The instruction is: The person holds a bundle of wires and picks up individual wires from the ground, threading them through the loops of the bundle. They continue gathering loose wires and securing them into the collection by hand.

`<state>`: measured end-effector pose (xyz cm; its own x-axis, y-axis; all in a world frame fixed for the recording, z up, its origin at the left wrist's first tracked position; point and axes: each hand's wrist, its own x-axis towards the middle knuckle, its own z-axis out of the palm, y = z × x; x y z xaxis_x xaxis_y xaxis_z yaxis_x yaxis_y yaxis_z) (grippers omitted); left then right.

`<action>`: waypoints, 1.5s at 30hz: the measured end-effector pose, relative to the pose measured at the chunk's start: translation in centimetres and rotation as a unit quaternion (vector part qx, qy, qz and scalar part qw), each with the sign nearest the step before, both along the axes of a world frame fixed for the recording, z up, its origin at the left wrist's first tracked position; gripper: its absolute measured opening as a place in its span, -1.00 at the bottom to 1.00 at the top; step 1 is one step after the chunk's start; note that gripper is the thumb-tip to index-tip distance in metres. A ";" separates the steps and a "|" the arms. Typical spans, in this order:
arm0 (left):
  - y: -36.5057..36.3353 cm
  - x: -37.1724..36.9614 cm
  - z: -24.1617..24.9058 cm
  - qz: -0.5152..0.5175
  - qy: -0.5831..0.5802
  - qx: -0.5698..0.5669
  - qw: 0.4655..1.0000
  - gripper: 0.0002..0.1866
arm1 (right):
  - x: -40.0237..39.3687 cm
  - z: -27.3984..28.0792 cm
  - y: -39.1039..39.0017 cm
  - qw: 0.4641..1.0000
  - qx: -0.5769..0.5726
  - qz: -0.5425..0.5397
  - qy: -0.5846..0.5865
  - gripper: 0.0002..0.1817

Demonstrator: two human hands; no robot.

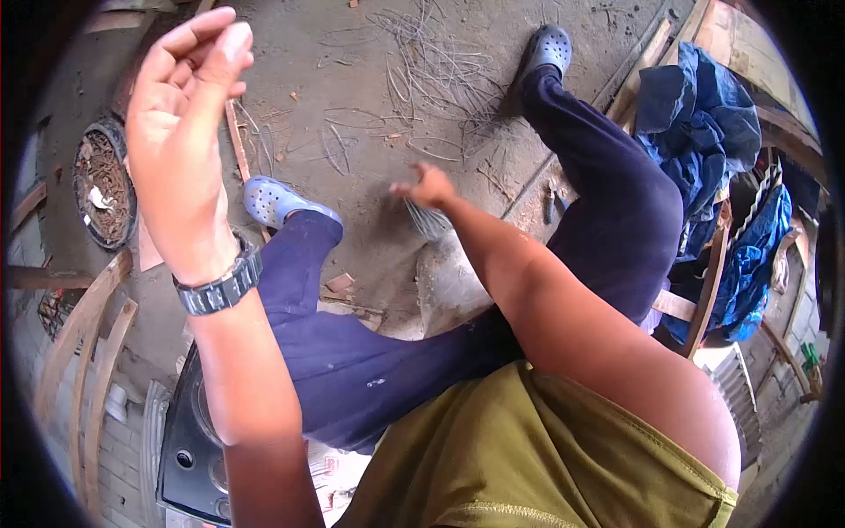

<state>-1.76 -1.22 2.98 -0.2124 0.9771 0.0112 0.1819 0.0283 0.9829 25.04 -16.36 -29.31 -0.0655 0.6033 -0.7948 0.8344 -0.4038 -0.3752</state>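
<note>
My left hand [180, 141], with a dark watch [222, 282] on its wrist, is raised at the upper left. Its fingers are curled and the thumb tip lies close to the index finger; whatever may be between them cannot be made out. Near the middle, my right hand [429, 187] reaches down with its fingers stretched apart. Just below it is a bundle of thin grey wires [427, 220], partly blurred. A pale, dusty sack-like thing [451, 273] sits beneath the wires, between my legs.
Loose wires [440, 70] lie tangled on the dirt floor. On the left stands a round basin [104, 189] holding small brown pieces, near curved wooden slats [88, 370]. Blue tarp [704, 114] and boards are heaped at the right. A black appliance [189, 458] is beside me.
</note>
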 end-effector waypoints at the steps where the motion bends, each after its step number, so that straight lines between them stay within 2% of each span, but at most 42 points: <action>1: 0.4 0.1 -0.7 -0.013 -0.005 -0.001 1.000 -0.70 | 0.9 -1.0 1.3 0.996 0.013 -0.085 -0.038 -0.30; 3: 0.4 0.4 -1.3 -0.018 -0.010 -0.035 0.999 -0.69 | 4.2 -3.3 3.8 0.967 0.060 -0.226 -0.106 -0.24; 5: 0.3 0.5 -1.6 -0.022 -0.011 -0.070 0.997 -0.68 | 7.3 -4.3 5.9 0.929 0.117 -0.301 -0.179 -0.22; 6: 0.3 0.5 -1.7 -0.025 -0.010 -0.076 0.997 -0.69 | 8.3 -4.1 7.2 0.911 0.141 -0.319 -0.221 -0.20; 8: 0.1 0.4 -1.7 -0.028 -0.006 -0.089 0.996 -0.70 | 10.0 -3.1 9.3 0.904 0.074 -0.348 -0.236 -0.01; 10: 0.0 0.6 -1.8 -0.026 -0.001 -0.094 0.995 -0.70 | 13.4 -10.5 9.2 0.863 0.108 -0.363 -0.334 0.22; 11: -0.1 0.7 -1.9 -0.035 -0.010 -0.095 0.995 -0.70 | 16.1 -13.5 9.8 0.911 0.043 -0.288 -0.291 0.37; 12: -0.3 0.4 -1.9 -0.044 -0.018 -0.099 0.994 -0.71 | 15.3 -13.0 10.0 0.895 0.038 -0.323 -0.304 0.35; 13: -0.4 -0.2 -2.3 -0.075 0.030 -0.104 0.991 -0.66 | 14.7 -11.6 10.7 0.909 0.011 -0.308 -0.283 0.34; 15: -0.5 -0.4 -2.6 -0.074 0.037 -0.101 0.991 -0.66 | 13.0 -10.1 11.4 0.923 -0.020 -0.286 -0.258 0.33; 17: -0.5 0.1 -2.1 -0.070 0.052 -0.112 0.990 -0.66 | 11.1 -9.2 11.3 0.903 0.067 -0.285 -0.314 0.23; 21: -0.4 0.4 -2.1 -0.068 0.045 -0.119 0.990 -0.66 | 8.4 -7.1 11.8 0.888 0.093 -0.344 -0.291 0.07; 23: -0.3 0.6 -2.0 -0.075 0.042 -0.107 0.991 -0.68 | 7.7 -6.0 11.8 0.888 0.124 -0.362 -0.254 -0.09; 24: -0.3 0.7 -2.0 -0.077 0.041 -0.104 0.991 -0.68 | 8.1 -7.2 11.6 0.887 0.126 -0.364 -0.254 -0.09; 26: -0.2 0.9 -2.0 -0.081 0.029 -0.093 0.992 -0.69 | 8.0 -8.6 11.6 0.875 0.187 -0.416 -0.162 -0.16; 27: -0.2 1.0 -1.9 -0.080 0.029 -0.090 0.992 -0.69 | 7.8 -8.5 11.7 0.873 0.164 -0.446 -0.111 -0.24; 28: -0.1 1.2 -1.7 -0.079 0.025 -0.089 0.993 -0.70 | 7.5 -8.4 11.9 0.873 0.167 -0.445 -0.108 -0.24; 30: -0.1 1.4 -1.3 -0.074 0.021 -0.082 0.994 -0.71 | 7.5 -9.3 12.3 0.882 0.162 -0.441 -0.034 -0.35; 31: -0.1 1.5 -1.0 -0.078 0.020 -0.076 0.994 -0.72 | 8.1 -9.8 12.8 0.880 0.113 -0.453 0.090 -0.45; 32: -0.2 1.5 -0.8 -0.082 0.018 -0.069 0.994 -0.72 | 7.7 -7.9 13.6 0.881 0.120 -0.447 0.095 -0.45; 34: 0.0 1.6 -0.6 -0.072 -0.008 -0.059 0.996 -0.73 | 6.2 -1.5 15.2 0.910 0.030 -0.368 0.190 -0.50; 36: 0.2 1.4 -0.6 -0.095 -0.027 -0.044 0.994 -0.73 | 5.1 3.5 17.1 0.920 0.046 -0.327 0.211 -0.49; 38: 0.2 1.4 -0.7 -0.077 -0.023 -0.027 0.996 -0.73 | 4.2 8.7 19.0 0.963 0.059 -0.185 0.186 -0.51; 40: 0.2 1.1 -1.0 -0.078 -0.052 0.011 0.996 -0.73 | 3.0 15.4 20.1 0.971 0.092 -0.134 0.176 -0.55; 41: 0.3 1.0 -1.4 -0.056 -0.066 0.033 0.996 -0.60 | 2.4 18.7 20.4 0.964 0.093 -0.134 0.210 -0.55; 42: 0.1 1.1 -1.2 -0.050 -0.060 0.048 0.996 -0.60 | 1.9 21.8 20.9 0.956 0.095 -0.132 0.245 -0.54; 44: -0.4 1.5 -1.0 0.062 -0.012 0.040 0.997 -0.44 | 0.3 28.0 20.7 0.954 0.122 -0.123 0.244 -0.58; 45: -0.5 1.8 -1.0 0.086 -0.022 0.039 0.995 -0.34 | -0.2 30.0 20.7 0.953 0.141 -0.126 0.239 -0.61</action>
<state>0.07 -1.72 1.94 -0.3777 0.9230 0.0733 0.1374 -0.0225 0.9903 24.79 4.35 0.64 -0.2043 0.8323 -0.5153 0.4315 -0.3959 -0.8106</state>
